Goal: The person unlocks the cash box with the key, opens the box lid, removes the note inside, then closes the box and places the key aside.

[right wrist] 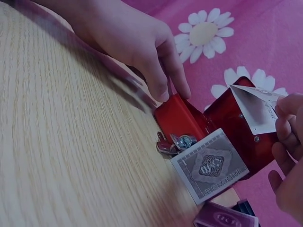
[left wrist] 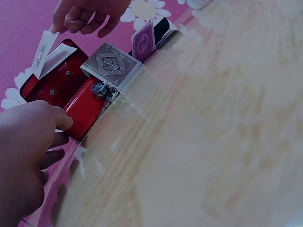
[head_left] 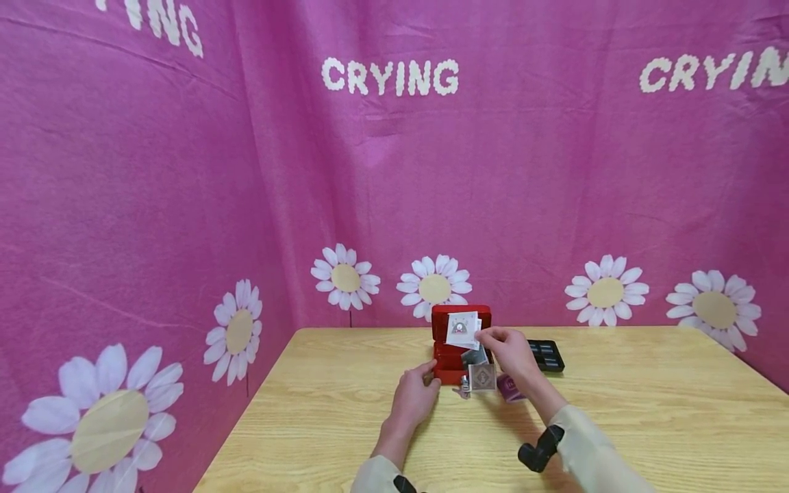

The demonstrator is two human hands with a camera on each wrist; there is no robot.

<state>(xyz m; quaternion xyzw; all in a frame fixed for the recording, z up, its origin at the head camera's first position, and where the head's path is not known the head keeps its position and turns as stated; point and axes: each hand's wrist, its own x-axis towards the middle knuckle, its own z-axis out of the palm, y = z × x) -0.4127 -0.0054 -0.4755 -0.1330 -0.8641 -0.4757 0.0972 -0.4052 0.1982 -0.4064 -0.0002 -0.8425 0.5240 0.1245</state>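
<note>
A red metal box (head_left: 452, 376) stands on the table with its lid (right wrist: 227, 113) raised. At the box's left end, my left hand (head_left: 414, 396) holds the wall with thumb and forefinger. My right hand (head_left: 510, 352) pinches a few thin white cards (head_left: 461, 330) by their right edge, in front of the raised lid. A creature drawing shows on the front card. Against the box's right front leans a grey patterned card box (right wrist: 210, 165). Keys (left wrist: 99, 90) hang from the lock at the front. The grey box partly hides the red box's inside.
Right of the grey box is a small purple box (head_left: 510, 388) with light lettering. Behind it lies a black compartmented tray (head_left: 546, 356), partly hidden by my right hand. The wooden table (head_left: 333, 390) meets a pink curtain (head_left: 524, 205) printed with daisies.
</note>
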